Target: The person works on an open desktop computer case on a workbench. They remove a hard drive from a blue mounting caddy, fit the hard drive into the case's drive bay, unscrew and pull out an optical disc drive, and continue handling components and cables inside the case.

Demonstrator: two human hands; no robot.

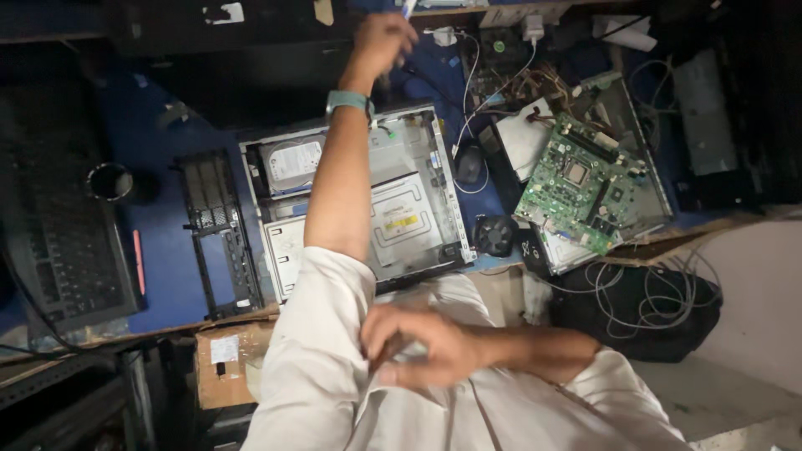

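Right hand (422, 347): lower centre of the frame, fingers curled and pinching the white sleeve (322, 351) of the other arm; what lies inside the grip is blurred.
Cardboard box (224, 363): lower left, brown, below the table edge, with a small white rectangular label on top.
Open computer case (401, 209): centre of the frame, lying flat on the blue table (159, 242), lid off, grey metal inside; a white sticker with a yellow band sits on the drive cage.
Hard drive (292, 163): upper left corner of the case, silver with a white label.
Black panel (219, 230): just left of the case.
Green circuit board (578, 185): right of centre, tilted.
Left hand (380, 42): top centre, arm stretched across the case, fingers closed around a slim white-and-blue object (408, 8), partly cut off.
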